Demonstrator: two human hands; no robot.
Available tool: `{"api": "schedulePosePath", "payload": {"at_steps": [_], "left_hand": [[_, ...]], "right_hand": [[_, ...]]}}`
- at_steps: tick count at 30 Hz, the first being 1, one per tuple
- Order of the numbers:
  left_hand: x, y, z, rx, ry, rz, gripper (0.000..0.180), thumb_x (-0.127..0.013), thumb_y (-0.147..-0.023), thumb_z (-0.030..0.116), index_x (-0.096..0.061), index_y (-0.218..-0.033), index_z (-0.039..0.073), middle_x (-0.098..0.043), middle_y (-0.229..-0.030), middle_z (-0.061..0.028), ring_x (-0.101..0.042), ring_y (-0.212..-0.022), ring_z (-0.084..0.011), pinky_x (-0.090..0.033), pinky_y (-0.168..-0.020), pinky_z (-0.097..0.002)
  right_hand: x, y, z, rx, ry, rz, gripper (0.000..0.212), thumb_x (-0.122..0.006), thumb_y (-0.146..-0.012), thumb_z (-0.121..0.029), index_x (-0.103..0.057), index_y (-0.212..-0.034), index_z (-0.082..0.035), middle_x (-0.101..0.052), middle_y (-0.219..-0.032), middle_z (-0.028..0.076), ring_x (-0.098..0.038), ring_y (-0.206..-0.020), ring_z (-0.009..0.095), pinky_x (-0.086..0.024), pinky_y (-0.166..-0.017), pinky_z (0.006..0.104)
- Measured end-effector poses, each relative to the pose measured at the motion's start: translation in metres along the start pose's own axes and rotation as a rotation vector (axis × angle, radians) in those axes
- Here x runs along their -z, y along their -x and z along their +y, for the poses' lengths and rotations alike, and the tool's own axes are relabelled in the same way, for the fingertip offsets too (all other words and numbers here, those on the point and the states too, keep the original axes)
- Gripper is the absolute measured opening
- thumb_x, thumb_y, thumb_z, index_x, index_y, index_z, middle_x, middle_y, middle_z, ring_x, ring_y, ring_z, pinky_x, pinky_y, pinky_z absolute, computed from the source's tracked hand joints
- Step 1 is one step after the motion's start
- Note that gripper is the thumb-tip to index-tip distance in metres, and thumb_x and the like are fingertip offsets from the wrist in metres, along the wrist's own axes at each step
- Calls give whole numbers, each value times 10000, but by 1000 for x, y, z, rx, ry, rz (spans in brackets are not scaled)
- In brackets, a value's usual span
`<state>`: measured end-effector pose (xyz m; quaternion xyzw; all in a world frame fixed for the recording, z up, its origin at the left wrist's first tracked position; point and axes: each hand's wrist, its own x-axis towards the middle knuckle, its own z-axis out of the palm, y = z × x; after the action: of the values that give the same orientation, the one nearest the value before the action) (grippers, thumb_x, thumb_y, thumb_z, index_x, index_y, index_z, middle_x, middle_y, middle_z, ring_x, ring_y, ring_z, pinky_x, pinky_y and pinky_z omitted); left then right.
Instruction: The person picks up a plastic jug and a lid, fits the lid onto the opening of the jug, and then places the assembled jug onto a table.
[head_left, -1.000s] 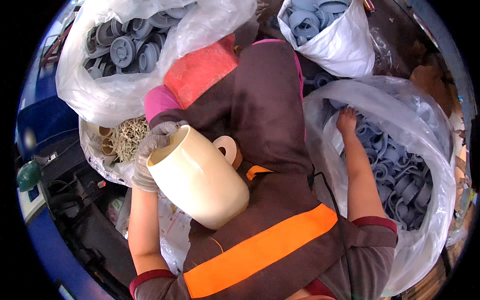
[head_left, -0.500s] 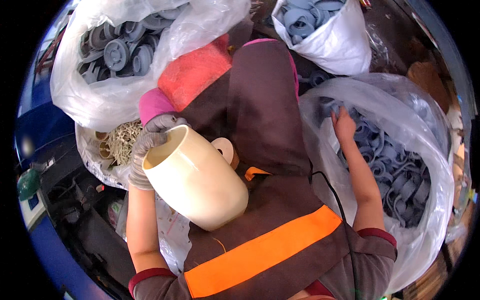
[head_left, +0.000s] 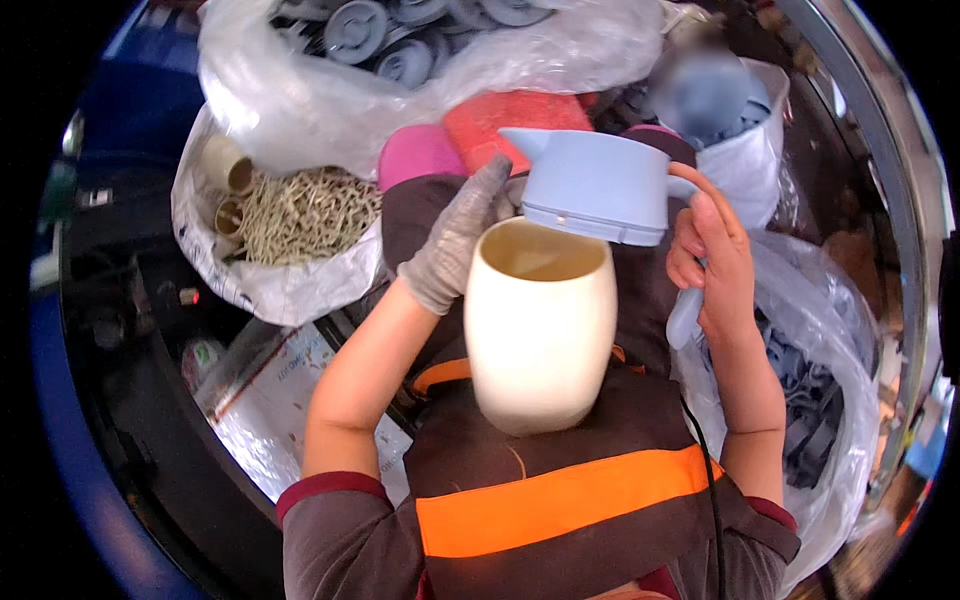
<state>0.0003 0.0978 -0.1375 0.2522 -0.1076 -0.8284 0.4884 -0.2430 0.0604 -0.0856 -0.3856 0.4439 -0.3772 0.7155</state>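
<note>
The cream jug body (head_left: 540, 330) is the largest piece in hand, a rounded barrel-shaped vessel with an open mouth, standing upright in the person's lap against a brown apron with an orange band (head_left: 560, 495); it looks like thin moulded plastic, so probably light and stiff, with a smooth curved wall that could slip in a bare palm; the rim looks the firmest place to grip. The left hand (head_left: 455, 240), in a grey knit glove, steadies it near the rim, fingers (head_left: 490, 185) curled up beside the mouth toward the part above; the glove should give some purchase on the glossy wall.

Just above the mouth sits the pale blue lid part (head_left: 598, 185), a shallow cap with a pointed spout on the left and a long handle running down the right side; it seems hollow and light, rigid enough to press home yet likely to flex at the thin handle. The right hand (head_left: 715, 265), bare, holds it with fingers wrapped around the handle (head_left: 685, 310), thumb across the top; a grip close to the cap would give better control than one at the handle's far end.

Around the lap lie clear plastic sacks (head_left: 400, 90) of grey moulded parts, and a smaller bag of pale wire springs (head_left: 305, 215) to the left.
</note>
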Motion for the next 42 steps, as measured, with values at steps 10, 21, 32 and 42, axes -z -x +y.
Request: {"api": "schedulePosePath", "payload": {"at_steps": [10,21,32,42], "left_hand": [[27,4,-11,-79,271,181,846,-503,-833,677,-483,-1276,-42,-582,-1215,-165,-583,-1087,-240,-462,-970,-368],[41,0,-11,-70,287,103,699,-613,-810,593,-525,-1202,20,-592,-1155,-153,-570,-1099,-267,-475,-971,-449],[20,21,-9,-164,-330,-17,777,-651,-791,558,-469,-1297,-2,-561,-1225,-106,-543,-1110,-192,-433,-973,-327],[-5,35,-2,-185,-674,-70,598,-695,-800,277,-479,-1283,-1,-576,-1142,-60,-527,-1035,-130,-434,-906,-282]], "right_hand": [[-38,-16,5,-80,318,-2,362,-468,-989,-290,-528,-1283,-89,-319,-604,-72,-284,-414,6,-241,-395,185],[-40,-7,2,-72,313,48,373,-472,-989,-280,-521,-1288,-63,-308,-578,-78,-294,-411,2,-244,-392,181],[-31,-3,25,173,510,35,344,-490,-981,-249,-554,-1247,-39,-384,-566,-69,-313,-436,-4,-250,-403,174],[-8,13,31,200,416,-69,303,-471,-979,-157,-552,-1253,-54,-441,-628,-75,-355,-487,-19,-252,-437,160]]}}
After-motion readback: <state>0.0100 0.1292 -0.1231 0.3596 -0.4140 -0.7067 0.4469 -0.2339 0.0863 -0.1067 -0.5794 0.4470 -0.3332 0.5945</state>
